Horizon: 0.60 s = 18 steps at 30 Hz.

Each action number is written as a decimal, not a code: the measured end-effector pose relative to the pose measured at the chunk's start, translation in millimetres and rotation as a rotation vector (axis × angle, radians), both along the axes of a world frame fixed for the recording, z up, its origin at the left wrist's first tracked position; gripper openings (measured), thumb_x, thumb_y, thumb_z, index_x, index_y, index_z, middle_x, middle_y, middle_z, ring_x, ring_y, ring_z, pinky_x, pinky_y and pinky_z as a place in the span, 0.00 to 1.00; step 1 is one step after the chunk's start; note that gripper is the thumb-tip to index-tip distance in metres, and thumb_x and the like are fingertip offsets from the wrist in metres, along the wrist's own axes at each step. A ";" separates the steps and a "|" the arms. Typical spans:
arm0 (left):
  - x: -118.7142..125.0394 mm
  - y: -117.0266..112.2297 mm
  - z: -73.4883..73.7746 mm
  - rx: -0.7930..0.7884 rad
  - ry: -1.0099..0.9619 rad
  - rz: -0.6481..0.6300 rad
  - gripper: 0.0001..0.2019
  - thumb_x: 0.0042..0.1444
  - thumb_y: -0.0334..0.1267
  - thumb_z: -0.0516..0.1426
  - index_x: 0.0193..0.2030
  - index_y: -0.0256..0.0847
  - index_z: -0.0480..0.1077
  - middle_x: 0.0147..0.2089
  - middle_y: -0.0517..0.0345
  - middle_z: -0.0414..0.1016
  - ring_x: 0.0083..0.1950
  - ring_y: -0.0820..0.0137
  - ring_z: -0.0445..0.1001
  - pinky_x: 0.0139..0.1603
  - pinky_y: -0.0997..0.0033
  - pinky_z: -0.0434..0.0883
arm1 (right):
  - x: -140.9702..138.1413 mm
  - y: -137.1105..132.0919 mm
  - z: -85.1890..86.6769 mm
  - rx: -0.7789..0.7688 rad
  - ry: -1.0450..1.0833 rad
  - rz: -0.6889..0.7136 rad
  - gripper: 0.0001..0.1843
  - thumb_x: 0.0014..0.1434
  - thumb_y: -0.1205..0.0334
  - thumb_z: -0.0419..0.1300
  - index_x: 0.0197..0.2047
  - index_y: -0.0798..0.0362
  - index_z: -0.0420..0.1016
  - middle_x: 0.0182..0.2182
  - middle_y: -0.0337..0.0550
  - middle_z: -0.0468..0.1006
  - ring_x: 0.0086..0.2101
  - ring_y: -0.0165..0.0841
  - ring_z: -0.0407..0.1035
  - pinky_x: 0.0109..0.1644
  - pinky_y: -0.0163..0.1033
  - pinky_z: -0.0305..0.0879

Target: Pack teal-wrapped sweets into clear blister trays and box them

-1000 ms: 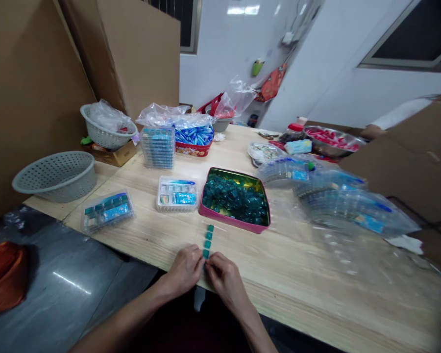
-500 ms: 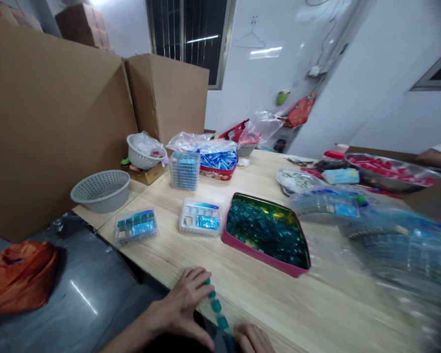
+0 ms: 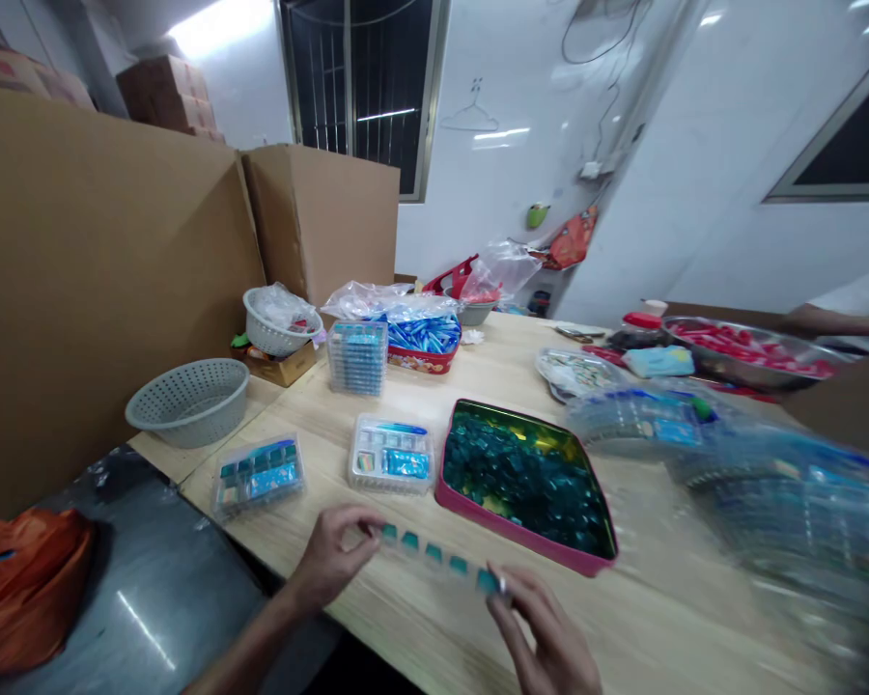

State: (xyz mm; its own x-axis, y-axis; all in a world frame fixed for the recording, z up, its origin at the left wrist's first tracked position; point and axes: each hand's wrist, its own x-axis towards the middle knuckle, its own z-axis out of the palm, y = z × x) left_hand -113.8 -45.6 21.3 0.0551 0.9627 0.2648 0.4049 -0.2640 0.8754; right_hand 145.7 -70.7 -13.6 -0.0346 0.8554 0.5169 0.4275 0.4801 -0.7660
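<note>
Far left: orange bag (image 3: 29, 594) on the floor. Next, a grey perforated basket (image 3: 195, 420) at the corner of the wooden surface (image 3: 666, 603), then a clear filled box (image 3: 265, 498) with a row of teal squares, a blue packet and a blue pen-like item.

Left hand (image 3: 329, 560): grip closed to a narrow pinch, thumb and forefinger on the left end of a clear strip (image 3: 434, 554); other fingers curled, partly hidden. Behind, a stack of clear boxes (image 3: 358, 362); nearer, a middle box (image 3: 389, 486) with blue packet and blue pen-like item, its upper row pale.

Strip spans the space between the two hands, in front of the middle box and a pink-walled tin (image 3: 507, 531). Five teal squares in single file, spaced apart. Line slopes, left end farther off, right end nearer the body. Slight blur; cannot tell whether its underside meets the surface.

Tin holds a heap of loose dark teal pieces.

Right hand (image 3: 546, 632): thumb and forefinger pinching the strip's right end, beside the last square; bright glint there. Remaining fingers bent.

Far right: blurred clear packs (image 3: 789, 521); behind, a steel bowl (image 3: 739, 369) of red-pink pieces.
</note>
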 end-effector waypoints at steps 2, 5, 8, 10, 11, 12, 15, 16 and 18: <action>-6.6 14.9 17.8 0.005 -0.031 0.026 0.07 0.49 0.32 0.57 0.34 0.37 0.75 0.32 0.55 0.77 0.34 0.69 0.73 0.40 0.71 0.70 | -8.5 28.8 20.6 -0.029 0.094 0.016 0.11 0.58 0.57 0.59 0.44 0.46 0.76 0.40 0.47 0.75 0.41 0.40 0.72 0.41 0.40 0.71; -15.3 38.6 35.6 0.053 -0.034 0.087 0.07 0.48 0.32 0.57 0.34 0.35 0.75 0.32 0.55 0.77 0.33 0.70 0.73 0.38 0.72 0.70 | -26.8 68.7 43.9 -0.147 0.215 0.111 0.13 0.58 0.54 0.58 0.43 0.51 0.76 0.37 0.46 0.74 0.34 0.36 0.71 0.35 0.37 0.70; -21.5 64.7 40.1 0.050 -0.028 0.160 0.13 0.47 0.31 0.57 0.41 0.34 0.74 0.33 0.54 0.78 0.31 0.71 0.73 0.36 0.73 0.70 | -46.6 103.8 49.9 -0.278 0.319 0.163 0.17 0.56 0.50 0.59 0.44 0.53 0.73 0.33 0.44 0.74 0.29 0.33 0.70 0.32 0.37 0.69; -24.1 82.2 38.6 0.029 0.007 0.210 0.16 0.47 0.29 0.56 0.44 0.32 0.73 0.30 0.55 0.77 0.30 0.72 0.73 0.33 0.74 0.69 | -58.3 125.0 44.7 -0.330 0.382 0.140 0.20 0.53 0.48 0.60 0.43 0.54 0.70 0.29 0.40 0.73 0.26 0.32 0.68 0.29 0.37 0.68; -25.0 90.3 37.4 0.018 0.038 0.239 0.16 0.47 0.28 0.55 0.45 0.31 0.73 0.29 0.56 0.76 0.28 0.72 0.73 0.32 0.75 0.69 | -63.1 134.5 40.5 -0.341 0.398 0.123 0.20 0.52 0.47 0.60 0.42 0.53 0.68 0.27 0.39 0.72 0.24 0.32 0.68 0.27 0.37 0.67; -25.8 97.7 36.0 0.010 0.078 0.268 0.17 0.47 0.28 0.55 0.45 0.31 0.73 0.28 0.57 0.75 0.27 0.73 0.72 0.31 0.76 0.68 | -67.1 143.0 35.7 -0.341 0.392 0.105 0.20 0.51 0.47 0.60 0.40 0.53 0.67 0.26 0.39 0.71 0.24 0.32 0.68 0.27 0.37 0.67; -27.3 114.5 31.4 0.015 0.237 0.340 0.17 0.46 0.27 0.56 0.45 0.33 0.74 0.29 0.60 0.73 0.26 0.75 0.69 0.31 0.77 0.67 | -72.9 161.0 22.9 -0.291 0.222 0.026 0.16 0.52 0.48 0.57 0.34 0.52 0.66 0.25 0.40 0.71 0.24 0.34 0.67 0.29 0.39 0.66; -27.8 118.4 29.6 0.028 0.289 0.354 0.16 0.46 0.27 0.57 0.44 0.35 0.74 0.30 0.60 0.73 0.27 0.75 0.69 0.33 0.76 0.67 | -73.2 164.6 19.9 -0.258 0.138 -0.013 0.15 0.52 0.48 0.56 0.32 0.52 0.67 0.25 0.41 0.72 0.26 0.35 0.67 0.32 0.40 0.65; -28.6 123.7 25.0 0.047 0.371 0.373 0.13 0.45 0.28 0.58 0.40 0.36 0.76 0.32 0.59 0.72 0.30 0.74 0.69 0.36 0.76 0.66 | -72.3 169.7 15.9 -0.197 0.006 -0.081 0.14 0.52 0.50 0.56 0.30 0.53 0.68 0.28 0.44 0.73 0.28 0.36 0.67 0.36 0.42 0.65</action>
